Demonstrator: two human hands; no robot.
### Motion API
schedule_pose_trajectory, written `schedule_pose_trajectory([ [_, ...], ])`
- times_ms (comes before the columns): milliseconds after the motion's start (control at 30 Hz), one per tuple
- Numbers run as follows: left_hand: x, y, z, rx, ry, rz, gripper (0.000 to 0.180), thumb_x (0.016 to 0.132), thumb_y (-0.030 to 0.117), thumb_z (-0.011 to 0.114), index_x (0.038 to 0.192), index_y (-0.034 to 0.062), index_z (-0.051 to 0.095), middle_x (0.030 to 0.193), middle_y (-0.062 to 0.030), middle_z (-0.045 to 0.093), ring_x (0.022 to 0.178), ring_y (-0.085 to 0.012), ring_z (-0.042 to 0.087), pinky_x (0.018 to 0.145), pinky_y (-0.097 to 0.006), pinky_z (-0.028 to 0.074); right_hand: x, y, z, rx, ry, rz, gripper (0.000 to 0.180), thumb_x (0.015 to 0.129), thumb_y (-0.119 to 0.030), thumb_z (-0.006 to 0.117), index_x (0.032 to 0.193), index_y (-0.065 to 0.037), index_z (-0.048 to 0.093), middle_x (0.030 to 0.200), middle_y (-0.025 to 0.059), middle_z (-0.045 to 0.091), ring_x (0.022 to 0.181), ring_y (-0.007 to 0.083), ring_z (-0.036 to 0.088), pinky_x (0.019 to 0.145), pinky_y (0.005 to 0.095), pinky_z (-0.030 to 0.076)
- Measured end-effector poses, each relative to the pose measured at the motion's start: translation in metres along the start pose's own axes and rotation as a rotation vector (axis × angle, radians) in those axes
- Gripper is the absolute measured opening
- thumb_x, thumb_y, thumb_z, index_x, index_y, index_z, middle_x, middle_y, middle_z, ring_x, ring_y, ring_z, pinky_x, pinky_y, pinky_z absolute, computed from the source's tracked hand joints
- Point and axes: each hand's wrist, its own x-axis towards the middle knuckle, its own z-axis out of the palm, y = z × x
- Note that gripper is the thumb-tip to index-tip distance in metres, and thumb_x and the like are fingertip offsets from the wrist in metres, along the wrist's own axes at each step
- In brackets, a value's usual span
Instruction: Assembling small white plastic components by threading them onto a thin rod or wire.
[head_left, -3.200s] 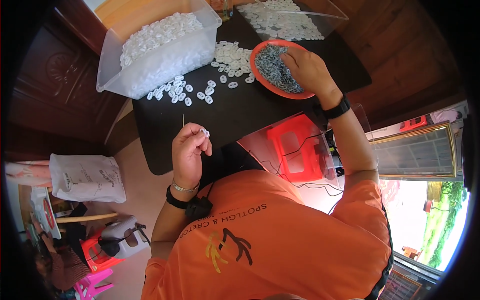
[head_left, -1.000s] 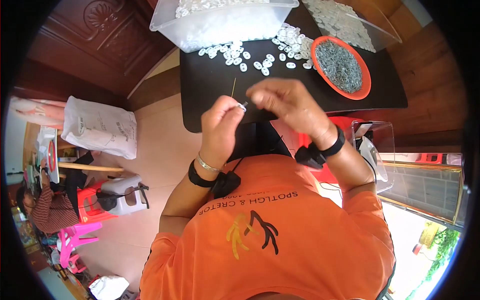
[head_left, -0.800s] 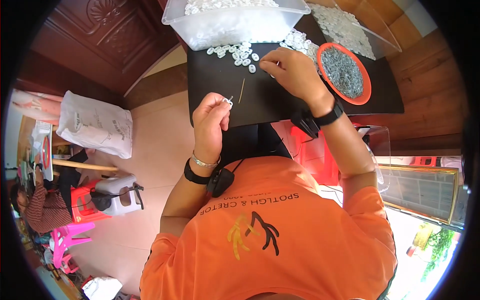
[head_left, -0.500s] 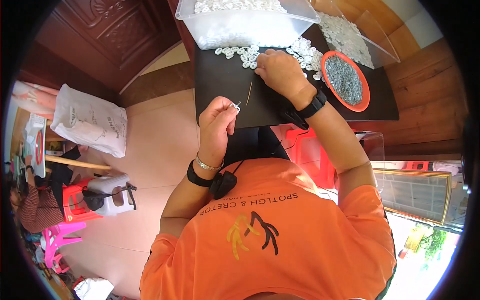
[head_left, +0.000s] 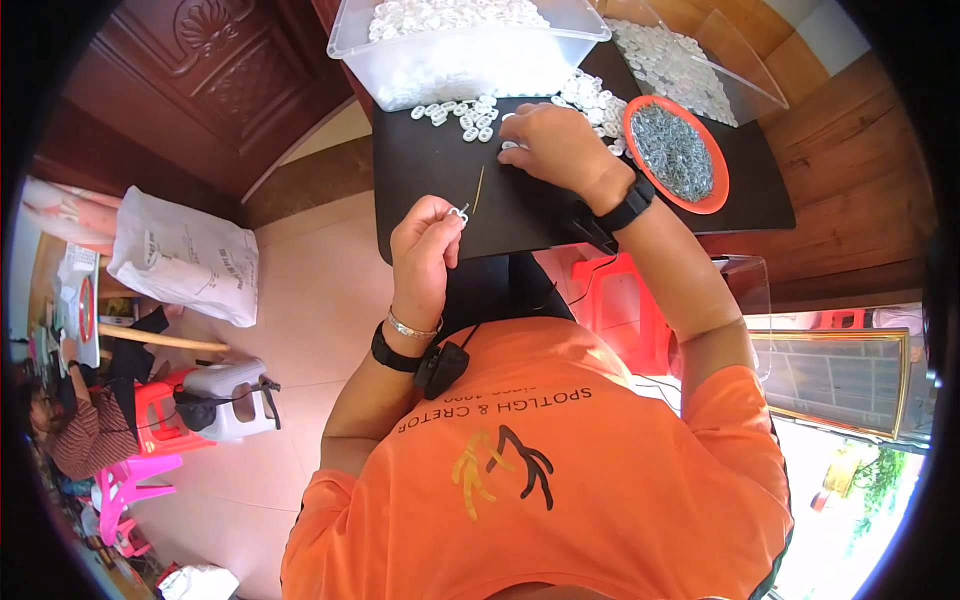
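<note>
Our left hand point(head_left: 425, 245) pinches a small white ring point(head_left: 459, 212) on a thin stick just below the black table point(head_left: 440, 180). Our right hand point(head_left: 555, 145) presses down on loose rings on the table, maybe gripping one. A shaky pinch could drop ours.

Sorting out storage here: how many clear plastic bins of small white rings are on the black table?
2. One clear plastic bin stands at the table's far edge, ahead of the left hand; a second clear bin lies beside it, beyond the right hand and orange bowl.
</note>
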Motion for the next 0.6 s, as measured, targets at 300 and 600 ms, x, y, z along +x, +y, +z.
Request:
schedule_pose_trajectory([
  [300, 0.000, 0.001, 0.002, -0.018, 0.011, -0.032, 0.014, 0.085, 0.012, 0.054, 0.074, 0.0047, 0.052, 0.057, 0.0022, 0.044, 0.048, -0.0057, 0.036, 0.047, -0.021, 0.029, 0.007, -0.001, 0.021, 0.037, 0.066, 0.048, 0.014, 0.081, -0.014, 0.063, 0.091, -0.004, 0.065, 0.087, 0.0135, 0.064, 0.076, 0.0294, 0.063, 0.071, 0.0381, 0.051],
  [600, 0.001, 0.016, 0.021, -0.108, -0.046, -0.026, 0.013, 0.085, 0.014, 0.053, 0.077, 0.0047, 0.052, 0.058, 0.0006, 0.045, 0.049, -0.0074, 0.039, 0.048, -0.021, 0.031, -0.037, -0.020, -0.018, 1.489, -0.105, 0.367, 0.024, 0.088, -0.005, 0.060, 0.111, -0.002, 0.060, 0.094, 0.0028, 0.066, 0.079, 0.0063, 0.058, 0.073, 0.0217, 0.047],
])
